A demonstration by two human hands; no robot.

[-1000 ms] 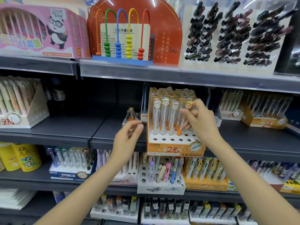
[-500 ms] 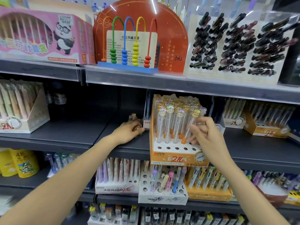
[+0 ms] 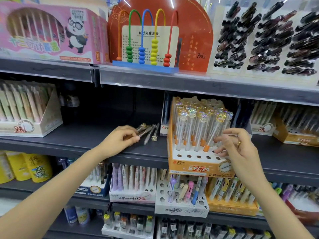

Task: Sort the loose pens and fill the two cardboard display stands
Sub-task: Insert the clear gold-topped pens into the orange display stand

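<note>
Your left hand (image 3: pixel 120 140) is down on the dark grey shelf (image 3: pixel 77 138), fingers curled and pinching one of the loose clear pens with iridescent crystal caps (image 3: pixel 149 133). The rest of that small pile lies just right of your knuckles, long axes running near-to-far, tilted slightly right. It looks like one pen in the pinch, but the blur makes it hard to be sure.

The orange-and-white cardboard display stand with punched holes (image 3: pixel 195 167) sits right of the pile, its far rows full of upright pens, near row of holes empty. Your right hand (image 3: pixel 236 149) hovers at its right front, fingers spread and loosely bent, gripping nothing, fingertips close to the tilted orange-tipped pen (image 3: pixel 213 133) in the second row.

Left hand is nearer the loose pens; the lifted pen has to travel right and stand upright over an empty hole.
</note>
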